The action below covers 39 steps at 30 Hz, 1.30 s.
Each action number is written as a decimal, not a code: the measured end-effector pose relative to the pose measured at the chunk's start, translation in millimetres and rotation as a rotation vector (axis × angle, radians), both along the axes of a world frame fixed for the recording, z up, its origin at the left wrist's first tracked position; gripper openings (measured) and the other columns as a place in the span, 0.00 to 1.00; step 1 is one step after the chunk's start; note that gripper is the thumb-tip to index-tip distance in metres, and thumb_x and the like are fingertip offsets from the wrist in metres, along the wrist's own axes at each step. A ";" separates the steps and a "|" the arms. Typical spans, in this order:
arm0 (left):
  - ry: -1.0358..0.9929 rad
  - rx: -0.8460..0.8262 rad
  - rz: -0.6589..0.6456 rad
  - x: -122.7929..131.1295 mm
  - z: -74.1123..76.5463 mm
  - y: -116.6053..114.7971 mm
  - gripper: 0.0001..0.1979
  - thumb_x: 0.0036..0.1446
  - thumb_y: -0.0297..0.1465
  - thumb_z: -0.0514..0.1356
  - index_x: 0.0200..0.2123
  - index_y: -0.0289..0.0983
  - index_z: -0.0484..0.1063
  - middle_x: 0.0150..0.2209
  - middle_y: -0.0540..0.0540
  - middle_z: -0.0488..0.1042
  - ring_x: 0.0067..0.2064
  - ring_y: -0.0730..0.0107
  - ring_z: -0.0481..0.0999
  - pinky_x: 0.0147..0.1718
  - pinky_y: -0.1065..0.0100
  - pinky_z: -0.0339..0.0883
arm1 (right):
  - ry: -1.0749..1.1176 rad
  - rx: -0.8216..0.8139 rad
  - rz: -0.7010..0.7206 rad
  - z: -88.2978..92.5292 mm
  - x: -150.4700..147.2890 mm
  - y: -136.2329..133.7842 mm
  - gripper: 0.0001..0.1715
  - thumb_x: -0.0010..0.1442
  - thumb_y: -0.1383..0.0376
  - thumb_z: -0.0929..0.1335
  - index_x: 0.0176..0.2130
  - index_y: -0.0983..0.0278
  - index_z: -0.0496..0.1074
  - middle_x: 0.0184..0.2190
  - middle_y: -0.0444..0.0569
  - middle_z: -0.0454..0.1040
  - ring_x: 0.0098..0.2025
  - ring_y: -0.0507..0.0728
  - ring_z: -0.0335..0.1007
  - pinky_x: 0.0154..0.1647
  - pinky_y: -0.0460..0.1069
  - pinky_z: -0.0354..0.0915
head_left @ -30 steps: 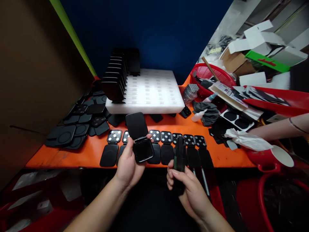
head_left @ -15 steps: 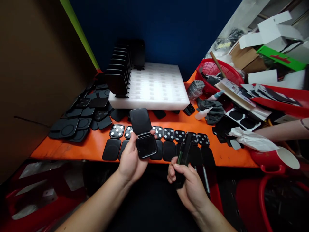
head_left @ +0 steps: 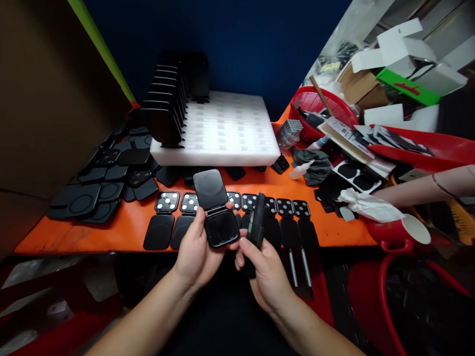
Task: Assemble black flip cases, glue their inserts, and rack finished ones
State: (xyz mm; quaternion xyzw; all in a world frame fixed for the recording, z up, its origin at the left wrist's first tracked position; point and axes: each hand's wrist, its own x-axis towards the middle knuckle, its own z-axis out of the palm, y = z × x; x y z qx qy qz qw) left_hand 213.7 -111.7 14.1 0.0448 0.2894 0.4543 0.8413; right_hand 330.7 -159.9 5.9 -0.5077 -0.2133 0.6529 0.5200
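Observation:
My left hand grips an open black hinged case, its lid tilted up and its glossy lower half facing me. My right hand is closed around a thin black piece with a green edge, held upright right beside the case. Behind both hands a row of open black cases with silver dots lies along the front of the orange table.
A white foam tray holds several upright black cases at its left. Loose black parts pile at the left. A red basket, grey cloth, boxes and another person's forearm crowd the right.
My right hand has moved left with the black piece, from apart to right next to the case. The left hand keeps hold of the open case.

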 end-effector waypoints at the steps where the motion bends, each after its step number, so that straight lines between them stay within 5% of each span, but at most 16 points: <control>1: -0.003 0.002 -0.018 0.9 -0.1 -1.4 0.27 0.63 0.45 0.42 0.48 0.33 0.70 0.38 0.41 0.76 0.35 0.62 0.76 0.29 0.64 0.72 | -0.010 0.014 0.010 0.1 -2.0 0.6 0.11 0.54 0.61 0.70 0.36 0.66 0.70 0.27 0.44 0.71 0.22 0.47 0.58 0.25 0.45 0.57; 6: 0.076 0.070 -0.048 4.8 -2.8 -6.6 0.21 0.60 0.44 0.51 0.48 0.37 0.69 0.37 0.43 0.75 0.28 0.69 0.74 0.28 0.65 0.72 | -0.110 0.078 0.033 -2.8 -3.6 -0.4 0.08 0.55 0.62 0.69 0.31 0.66 0.70 0.24 0.43 0.70 0.23 0.47 0.58 0.26 0.44 0.58; 11: 0.413 0.199 -0.022 4.1 -11.0 -10.6 0.16 0.49 0.26 0.65 0.42 0.38 0.68 0.35 0.49 0.75 0.29 0.74 0.73 0.32 0.70 0.70 | -0.241 0.046 0.000 -5.1 2.3 -0.7 0.07 0.55 0.63 0.68 0.31 0.66 0.69 0.23 0.42 0.70 0.22 0.47 0.60 0.26 0.44 0.59; 26: 0.375 0.202 -0.090 5.8 -6.2 -9.2 0.06 0.52 0.29 0.62 0.30 0.33 0.68 0.20 0.50 0.72 0.19 0.74 0.69 0.19 0.71 0.65 | -0.312 0.028 0.045 0.1 4.4 -5.5 0.09 0.54 0.61 0.69 0.29 0.66 0.69 0.22 0.44 0.71 0.23 0.49 0.63 0.26 0.45 0.63; 39: 0.379 0.200 -0.082 3.7 -4.5 -9.9 0.07 0.53 0.31 0.61 0.34 0.34 0.68 0.29 0.45 0.77 0.19 0.72 0.71 0.18 0.69 0.66 | -0.205 0.048 0.004 -4.2 3.1 -9.6 0.09 0.53 0.61 0.70 0.30 0.65 0.70 0.22 0.44 0.71 0.23 0.49 0.63 0.25 0.45 0.62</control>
